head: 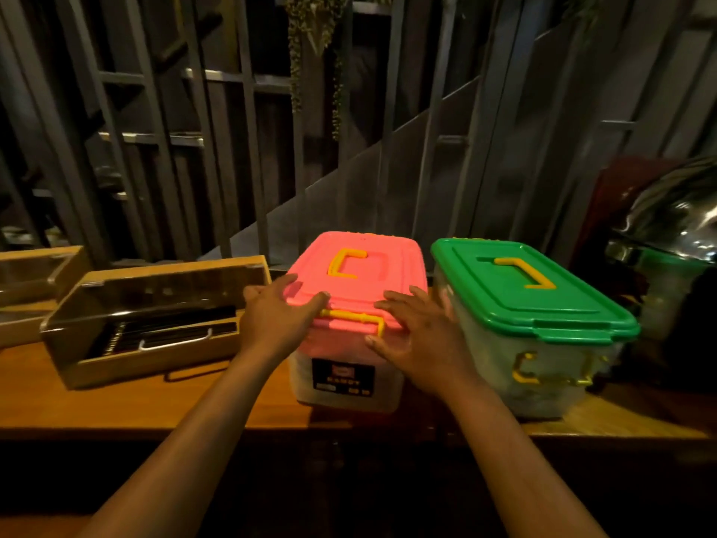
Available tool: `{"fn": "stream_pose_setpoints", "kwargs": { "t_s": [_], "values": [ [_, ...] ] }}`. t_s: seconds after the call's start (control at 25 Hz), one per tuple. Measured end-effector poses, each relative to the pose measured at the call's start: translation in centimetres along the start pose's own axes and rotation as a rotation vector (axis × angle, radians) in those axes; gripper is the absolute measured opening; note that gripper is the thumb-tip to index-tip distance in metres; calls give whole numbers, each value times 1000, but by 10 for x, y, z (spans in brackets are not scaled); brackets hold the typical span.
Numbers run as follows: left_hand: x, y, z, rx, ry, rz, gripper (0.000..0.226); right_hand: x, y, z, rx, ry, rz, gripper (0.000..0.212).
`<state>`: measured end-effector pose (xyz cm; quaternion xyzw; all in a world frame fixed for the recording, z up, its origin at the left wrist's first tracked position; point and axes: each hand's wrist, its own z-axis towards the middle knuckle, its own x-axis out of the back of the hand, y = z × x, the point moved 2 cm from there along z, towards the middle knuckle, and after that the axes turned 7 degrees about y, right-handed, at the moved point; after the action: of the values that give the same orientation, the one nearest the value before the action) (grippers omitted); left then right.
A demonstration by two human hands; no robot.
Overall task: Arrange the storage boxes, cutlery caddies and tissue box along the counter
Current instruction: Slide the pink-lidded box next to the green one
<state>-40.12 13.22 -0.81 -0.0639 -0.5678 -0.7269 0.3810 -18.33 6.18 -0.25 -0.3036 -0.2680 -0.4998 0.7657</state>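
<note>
A clear storage box with a pink lid [372,258] and yellow handle stands on the wooden counter [135,398], in the middle. My left hand [277,312] lies on the lid's front left corner, fingers spread. My right hand [415,332] rests on the front right corner, beside the yellow latch. Just to the right stands a second clear box with a green lid [520,289], close to the pink one. Left of the boxes sits a wooden cutlery caddy [151,316] with a clear cover and dark cutlery inside. Another wooden caddy [35,273] is at the far left.
A shiny metal chafing dish [671,227] stands at the right end of the counter. Behind the counter run grey metal bars and a staircase. A strip of bare counter lies in front of the caddies.
</note>
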Motion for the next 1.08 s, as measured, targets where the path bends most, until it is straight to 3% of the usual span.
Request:
{"fn": "stream_pose_setpoints", "kwargs": {
  "t_s": [0.24, 0.96, 1.08],
  "values": [
    [-21, 34, -38, -31, -42, -15, 73, 42, 42, -12, -73, -100, -109, 62],
    [-17, 50, -56, -25, -140, 49, 76, 48, 48, -28, -38, -23, -111, 60],
    [-2, 41, -58, -148, -152, 124, 71, 45, 37, -25, -109, 15, -81, 65]
  ]
}}
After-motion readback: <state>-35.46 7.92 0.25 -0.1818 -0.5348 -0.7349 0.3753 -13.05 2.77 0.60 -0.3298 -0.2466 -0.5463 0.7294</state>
